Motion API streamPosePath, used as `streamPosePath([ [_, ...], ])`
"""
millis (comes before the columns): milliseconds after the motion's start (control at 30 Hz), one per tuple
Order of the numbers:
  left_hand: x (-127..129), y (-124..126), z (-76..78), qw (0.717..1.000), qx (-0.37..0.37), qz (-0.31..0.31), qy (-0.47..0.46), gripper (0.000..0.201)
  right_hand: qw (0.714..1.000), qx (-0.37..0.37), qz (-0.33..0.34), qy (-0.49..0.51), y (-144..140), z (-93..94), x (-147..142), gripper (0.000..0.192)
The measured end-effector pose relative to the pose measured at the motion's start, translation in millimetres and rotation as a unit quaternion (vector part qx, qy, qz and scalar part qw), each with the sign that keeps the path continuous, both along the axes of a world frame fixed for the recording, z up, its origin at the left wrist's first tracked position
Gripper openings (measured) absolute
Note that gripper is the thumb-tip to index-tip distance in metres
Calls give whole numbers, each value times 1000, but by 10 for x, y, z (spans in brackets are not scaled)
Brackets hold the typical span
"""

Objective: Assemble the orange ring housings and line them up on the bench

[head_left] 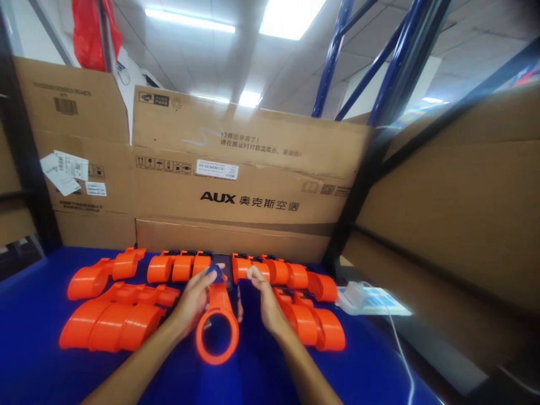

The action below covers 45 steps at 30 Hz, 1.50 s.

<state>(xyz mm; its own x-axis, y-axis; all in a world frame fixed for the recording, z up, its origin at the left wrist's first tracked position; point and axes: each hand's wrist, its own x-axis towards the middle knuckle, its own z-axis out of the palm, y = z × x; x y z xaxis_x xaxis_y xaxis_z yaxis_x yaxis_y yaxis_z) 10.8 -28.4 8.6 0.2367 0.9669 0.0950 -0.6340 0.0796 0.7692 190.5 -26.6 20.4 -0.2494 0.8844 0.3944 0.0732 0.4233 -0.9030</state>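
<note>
**Orange ring part in both hands, blue piece at its top end**

Orange plastic ring part (217,326) sits nearest, hoop end toward the camera, stem pointing away, over the blue table (34,371). Left hand (194,301) is wrapped around the stem, fingers closed on it, thumb and forefinger pinching a small blue piece (214,273) at the stem's top. Right hand (265,301) is just beside it, fingers curled narrow at the stem's far end; cannot tell if they actually grip the part or only touch it.

Either side: stacks of matching orange parts (112,323), (314,326), close to both wrists. Further back, a row of orange parts (270,271) with a dark phone (223,264) lying in it, right behind the fingertips. White power strip (367,298) with cable off to the right. Cardboard boxes (236,180) wall off the back.

Risks, as I judge them:
- Blue piece is small and held by fingertips only; a slip drops it among the orange parts.
- Hoop end hangs unsupported; twisting at the stem could swing it into the stacks.
- Phone sits in the reach line, easy to knock.
- The cable on the right could snag a forearm.
</note>
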Motion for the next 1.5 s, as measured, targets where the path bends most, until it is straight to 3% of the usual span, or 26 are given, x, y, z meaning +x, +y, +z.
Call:
streamPosePath([
  [100, -9, 14, -27, 1000, -7, 0, 30, 59, 996, -41, 46, 60, 36, 1, 6, 25],
  [300, -41, 8, -13, 997, 12, 19, 69, 69, 997, 78, 2, 31, 42, 17, 1, 36],
  [500, -28, 10, -9, 992, 76, 61, 84, 61, 994, 102, 34, 0, 9, 37, 46, 41],
  [733, -26, 27, -19, 986, 104, 86, 96, 51, 988, 147, 12, -51, -11, 75, 52, 41],
  [1267, -48, 31, -52, 980, 132, 114, 99, 62, 991, 98, -7, -86, -43, 88, 30, 39],
  [1500, -53, 29, -17, 975, 160, 128, 89, 67, 994, 80, 31, -71, -50, 98, 33, 48],
])
